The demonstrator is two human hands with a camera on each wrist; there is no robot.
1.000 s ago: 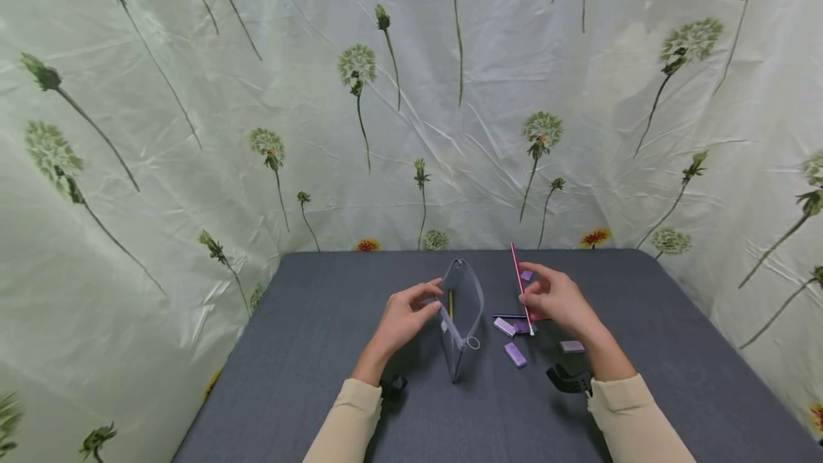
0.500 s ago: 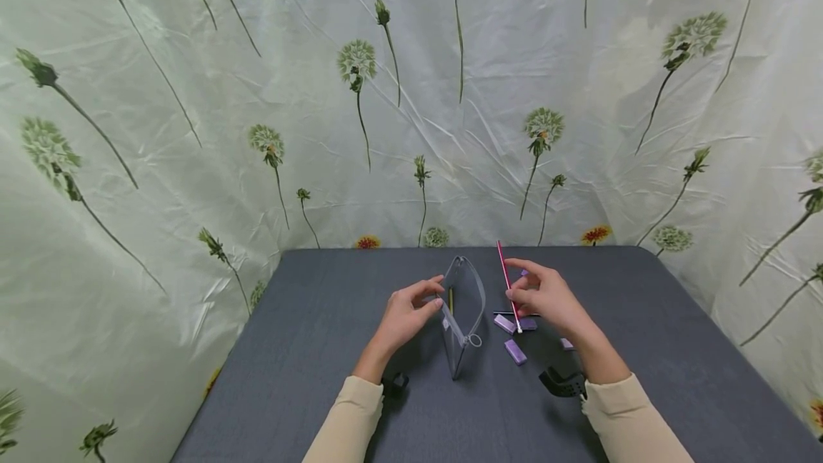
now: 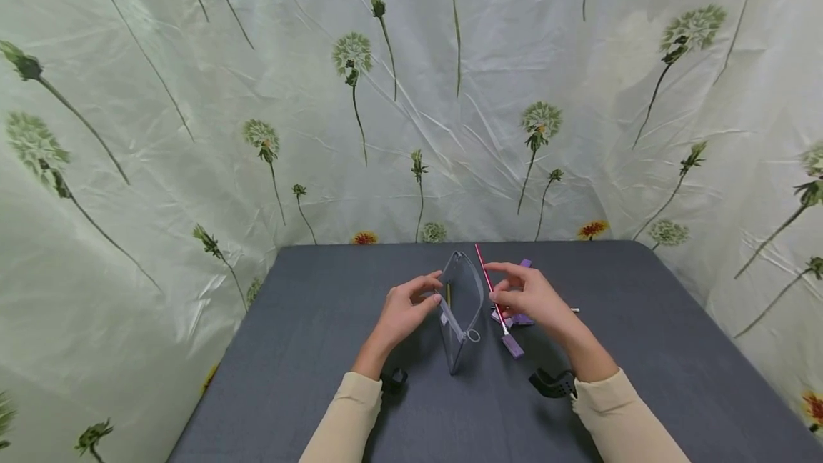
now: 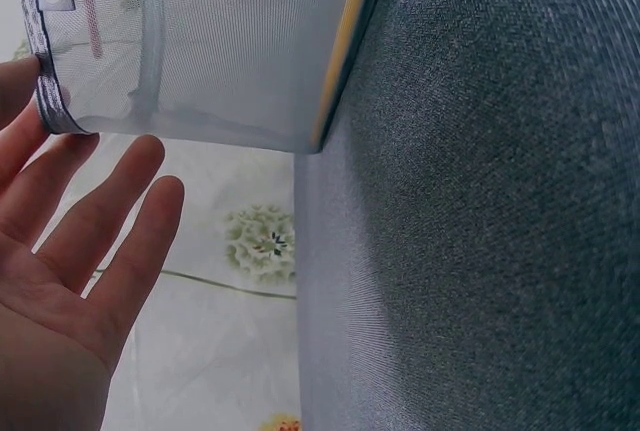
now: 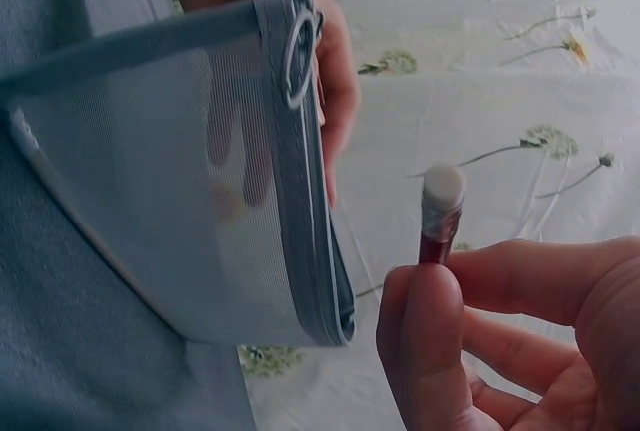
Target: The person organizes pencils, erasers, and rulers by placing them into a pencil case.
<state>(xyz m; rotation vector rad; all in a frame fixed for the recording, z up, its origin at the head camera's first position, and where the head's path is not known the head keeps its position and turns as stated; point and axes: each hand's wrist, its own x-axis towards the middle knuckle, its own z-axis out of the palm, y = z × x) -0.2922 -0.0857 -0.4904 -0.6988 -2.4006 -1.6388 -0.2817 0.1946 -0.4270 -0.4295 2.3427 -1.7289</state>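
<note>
Your left hand (image 3: 403,313) pinches the pouch (image 3: 461,309) rim; your right hand (image 3: 529,299) pinches a pencil (image 3: 491,291), and only the right wrist view shows its eraser tip.

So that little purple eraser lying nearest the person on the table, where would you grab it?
Probably across its two long sides, coming from straight above. The purple eraser is a small flat block lying on the grey table, so its top is free. The red pencil in the right hand ends close over its far end, so approach from the near side.

Purple erasers (image 3: 514,320) partly behind right hand (image 3: 530,299)
</note>
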